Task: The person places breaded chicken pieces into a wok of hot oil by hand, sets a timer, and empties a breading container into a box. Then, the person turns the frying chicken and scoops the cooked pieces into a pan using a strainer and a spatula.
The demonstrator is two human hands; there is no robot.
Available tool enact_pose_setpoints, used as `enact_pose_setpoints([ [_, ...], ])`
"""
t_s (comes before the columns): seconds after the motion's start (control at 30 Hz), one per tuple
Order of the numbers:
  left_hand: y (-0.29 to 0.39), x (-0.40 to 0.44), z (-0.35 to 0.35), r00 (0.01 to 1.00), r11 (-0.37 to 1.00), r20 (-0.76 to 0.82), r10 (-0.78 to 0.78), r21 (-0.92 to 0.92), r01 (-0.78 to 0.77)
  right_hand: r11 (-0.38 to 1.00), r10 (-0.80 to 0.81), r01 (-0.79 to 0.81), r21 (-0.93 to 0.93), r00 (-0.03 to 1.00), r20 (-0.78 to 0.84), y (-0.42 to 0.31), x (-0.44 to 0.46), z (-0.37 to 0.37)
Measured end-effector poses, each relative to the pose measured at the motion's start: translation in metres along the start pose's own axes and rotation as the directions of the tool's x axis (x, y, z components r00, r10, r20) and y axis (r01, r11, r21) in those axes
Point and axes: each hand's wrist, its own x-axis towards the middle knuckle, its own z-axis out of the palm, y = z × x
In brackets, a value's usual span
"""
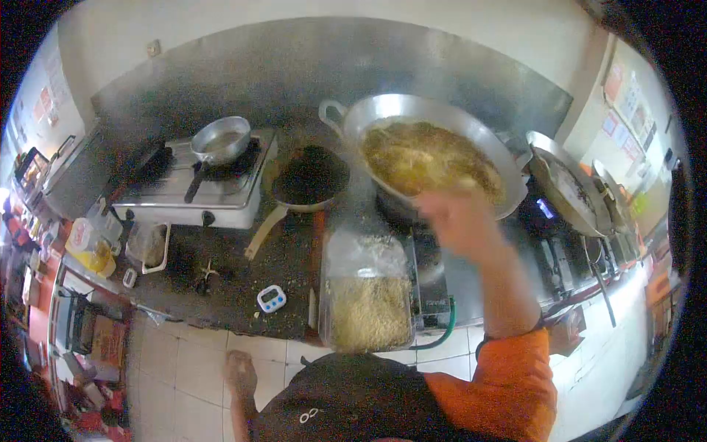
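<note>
My right hand [451,215], smeared by motion, is over the near rim of a large metal wok [383,109]. Bubbling oil [427,151] with pale bits of food fills the wok's middle. Whether those fingers hold anything is not visible. Below that arm, a clear rectangular tub [329,254] holds pale crumb-like coating [370,313], with whiter powder at its far end. My left hand [240,370] hangs low by my side, away from the counter, its fingers curled in and nothing seen in them.
A small saucepan [221,138] sits on a white gas stove [184,210]. Beside it stands a dark frying pan [309,177], its handle pointing toward me. A white timer [272,299] lies on the counter. More large pans [567,184] stand at right, and a green hose [449,324] curves near the tub.
</note>
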Motion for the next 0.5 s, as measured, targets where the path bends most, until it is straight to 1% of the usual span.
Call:
enact_pose_setpoints([
  [0.03,0.002,0.001,0.001,1.000,1.000,0.013,0.011,-0.014,-0.010,0.991,-0.093,0.072,0.114,0.978,0.186,-0.009,-0.014,0.023],
  [0.07,0.004,0.001,0.002,0.999,0.999,0.023,0.023,-0.031,-0.023,1.000,-0.015,0.022,-0.010,0.885,0.466,-0.020,-0.026,0.052],
  [0.1,0.006,0.002,0.001,0.998,0.998,0.025,0.066,0.015,-0.066,0.985,0.093,-0.173,0.025,0.641,0.762,-0.028,-0.028,0.087],
  [0.13,0.008,0.003,0.000,0.994,0.992,0.027,0.108,0.059,-0.110,0.983,0.014,-0.148,0.108,0.648,0.762,-0.027,-0.047,0.123],
  [0.17,0.009,0.004,-0.001,0.988,0.983,0.030,0.151,0.103,-0.154,0.975,-0.140,-0.010,0.224,0.756,0.639,0.002,-0.084,0.199],
  [0.23,0.014,0.006,-0.005,0.991,0.987,0.032,0.131,0.084,-0.134,0.961,-0.216,0.065,0.267,0.780,0.587,0.019,-0.104,0.257],
  [0.27,0.016,0.008,-0.006,0.992,0.989,0.030,0.122,0.075,-0.124,0.978,-0.141,-0.006,0.210,0.722,0.677,0.009,-0.096,0.264],
  [0.3,0.016,0.008,-0.007,0.996,0.993,0.023,0.087,0.073,-0.089,0.964,-0.034,-0.182,0.193,0.637,0.770,-0.001,-0.089,0.262],
  [0.33,0.017,0.008,-0.007,0.999,0.996,0.013,0.052,0.074,-0.053,0.928,0.073,-0.346,0.139,0.534,0.842,-0.011,-0.082,0.260],
  [0.37,0.016,0.008,-0.009,1.000,0.997,0.003,0.015,0.078,-0.015,0.928,0.003,-0.321,0.192,0.518,0.855,-0.012,-0.081,0.264],
  [0.43,0.012,0.006,-0.007,1.000,0.999,-0.005,0.007,0.042,-0.007,0.913,-0.144,-0.274,0.303,0.477,0.867,-0.008,-0.084,0.273],
  [0.47,0.009,0.006,-0.005,1.000,1.000,-0.006,0.004,0.022,-0.003,0.933,-0.115,-0.267,0.243,0.417,0.902,-0.008,-0.083,0.276],
  [0.5,0.004,0.005,-0.002,0.998,0.997,-0.019,0.061,0.046,-0.060,0.950,-0.081,-0.255,0.180,0.355,0.931,-0.008,-0.081,0.278],
])
